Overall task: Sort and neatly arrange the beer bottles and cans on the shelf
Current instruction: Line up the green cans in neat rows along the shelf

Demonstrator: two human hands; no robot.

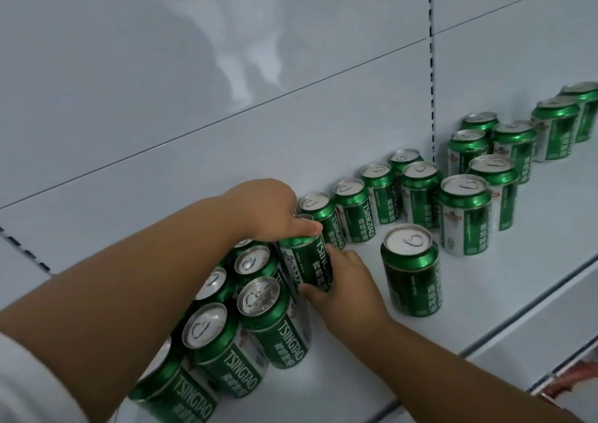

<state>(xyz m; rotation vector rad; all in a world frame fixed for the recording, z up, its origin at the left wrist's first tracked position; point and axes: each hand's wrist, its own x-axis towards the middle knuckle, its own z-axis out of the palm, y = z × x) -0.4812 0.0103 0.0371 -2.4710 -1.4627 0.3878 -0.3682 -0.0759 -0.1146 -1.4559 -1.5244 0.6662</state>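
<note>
Green aluminium Tsingtao beer can (307, 260) stands near the left cluster on the white metal shelf (485, 293), long axis nearly upright, leaning slightly; left hand (268, 209) curls over its top rim, right hand (343, 286) grips its lower right side; both equally near.

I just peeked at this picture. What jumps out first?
Shiny green beer cans crowd the white shelf, running from near left to far right. In the middle, the left hand grips the top of one can while the right hand holds its side. One lone can stands apart in front.
</note>
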